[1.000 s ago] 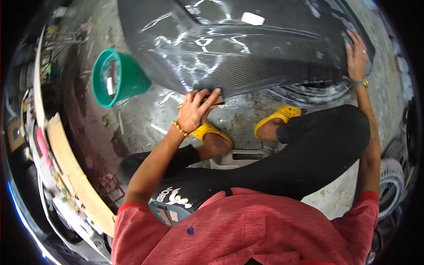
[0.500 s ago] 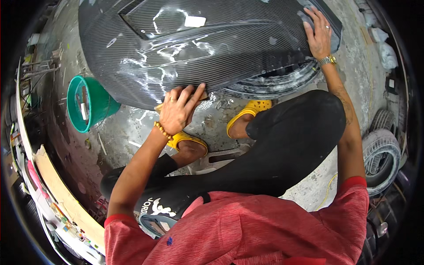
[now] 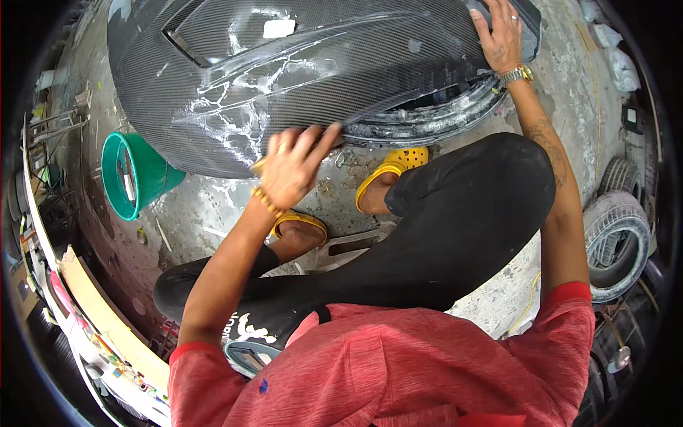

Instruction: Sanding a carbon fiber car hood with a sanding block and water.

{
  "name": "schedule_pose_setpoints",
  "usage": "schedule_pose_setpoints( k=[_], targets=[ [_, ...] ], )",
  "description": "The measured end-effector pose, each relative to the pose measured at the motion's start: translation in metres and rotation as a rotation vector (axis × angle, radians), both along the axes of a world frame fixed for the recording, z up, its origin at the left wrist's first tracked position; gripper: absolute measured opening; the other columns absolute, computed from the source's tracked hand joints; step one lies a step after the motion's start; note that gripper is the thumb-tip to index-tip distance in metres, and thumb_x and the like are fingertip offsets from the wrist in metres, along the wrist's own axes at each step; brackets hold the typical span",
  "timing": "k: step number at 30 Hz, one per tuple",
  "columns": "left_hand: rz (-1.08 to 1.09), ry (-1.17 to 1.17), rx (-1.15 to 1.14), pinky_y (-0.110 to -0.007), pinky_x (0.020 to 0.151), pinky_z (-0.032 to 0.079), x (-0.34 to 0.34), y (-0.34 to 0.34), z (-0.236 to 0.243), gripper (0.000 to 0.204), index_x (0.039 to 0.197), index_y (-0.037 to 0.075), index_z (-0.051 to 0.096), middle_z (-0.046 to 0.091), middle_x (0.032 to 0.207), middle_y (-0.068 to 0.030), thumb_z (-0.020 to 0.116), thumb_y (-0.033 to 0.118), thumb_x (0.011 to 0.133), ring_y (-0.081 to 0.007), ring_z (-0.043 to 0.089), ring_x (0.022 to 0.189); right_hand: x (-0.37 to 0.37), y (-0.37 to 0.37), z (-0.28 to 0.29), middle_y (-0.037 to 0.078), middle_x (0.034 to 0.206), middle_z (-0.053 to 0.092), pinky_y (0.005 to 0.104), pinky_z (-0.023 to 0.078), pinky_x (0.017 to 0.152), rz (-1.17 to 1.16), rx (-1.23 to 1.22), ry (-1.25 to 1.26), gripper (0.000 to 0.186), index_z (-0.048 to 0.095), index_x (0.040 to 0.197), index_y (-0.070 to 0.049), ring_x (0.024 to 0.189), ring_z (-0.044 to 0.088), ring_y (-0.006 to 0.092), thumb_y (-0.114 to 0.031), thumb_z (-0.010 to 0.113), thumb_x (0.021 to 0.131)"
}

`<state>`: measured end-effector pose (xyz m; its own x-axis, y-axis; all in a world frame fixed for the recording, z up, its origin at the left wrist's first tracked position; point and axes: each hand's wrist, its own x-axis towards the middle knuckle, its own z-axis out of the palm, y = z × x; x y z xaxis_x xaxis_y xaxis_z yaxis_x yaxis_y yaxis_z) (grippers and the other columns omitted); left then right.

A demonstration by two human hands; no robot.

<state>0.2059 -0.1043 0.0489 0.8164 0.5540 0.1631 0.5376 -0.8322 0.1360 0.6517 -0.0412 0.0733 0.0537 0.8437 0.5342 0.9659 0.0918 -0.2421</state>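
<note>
A black carbon-fibre car hood (image 3: 370, 67), wet and streaked with whitish liquid, lies across the upper part of the view. At its near edge my left hand (image 3: 288, 167), slightly blurred, is closed over a flat tan block (image 3: 259, 166), palm down. Only a bit of that block shows beyond the fingers. On the hood's far right side rests my right hand (image 3: 500, 35), fingers spread and nothing in it. A small white rectangular piece (image 3: 279, 28) lies on the hood near a slot-shaped opening.
Under the hood's near edge sits a dusty tyre (image 3: 441, 122). A green bucket (image 3: 158, 186) with something white inside stands on the floor to the left. More tyres (image 3: 617, 238) are at the right. A cluttered white-edged bench (image 3: 107, 334) runs along the left rim.
My left hand has slid somewhat to the right along the hood's near edge with the tan block. My right hand stays on the hood. The whole view has shifted a little.
</note>
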Motion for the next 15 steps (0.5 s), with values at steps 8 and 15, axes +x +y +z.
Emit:
schedule_pose_setpoints(
  k=[8,15],
  targets=[
    [0.054,-0.118,0.055,-0.042,0.091,0.047,-0.009,0.002,0.007,0.062,0.15,0.02,0.052,0.06,0.121,-0.0059,0.069,0.022,0.091,-0.0277,0.056,0.102,-0.001,0.0,0.004,0.019,0.145,0.052,0.0508,0.033,0.115,-0.002,-0.017,-0.015,0.045,0.057,0.138,-0.011,0.137,0.044,0.0407,-0.035,0.055,0.1],
    [-0.022,-0.032,-0.016,-0.041,0.09,0.046,0.05,0.011,0.015,0.06,0.151,0.018,0.051,0.059,0.118,-0.0086,0.068,0.022,0.094,-0.0309,0.054,0.104,0.0,0.002,-0.002,0.017,0.146,0.051,0.0504,0.032,0.115,-0.032,0.0,-0.033,0.044,0.057,0.138,-0.013,0.137,0.044,0.0386,-0.038,0.054,0.102]
  ],
)
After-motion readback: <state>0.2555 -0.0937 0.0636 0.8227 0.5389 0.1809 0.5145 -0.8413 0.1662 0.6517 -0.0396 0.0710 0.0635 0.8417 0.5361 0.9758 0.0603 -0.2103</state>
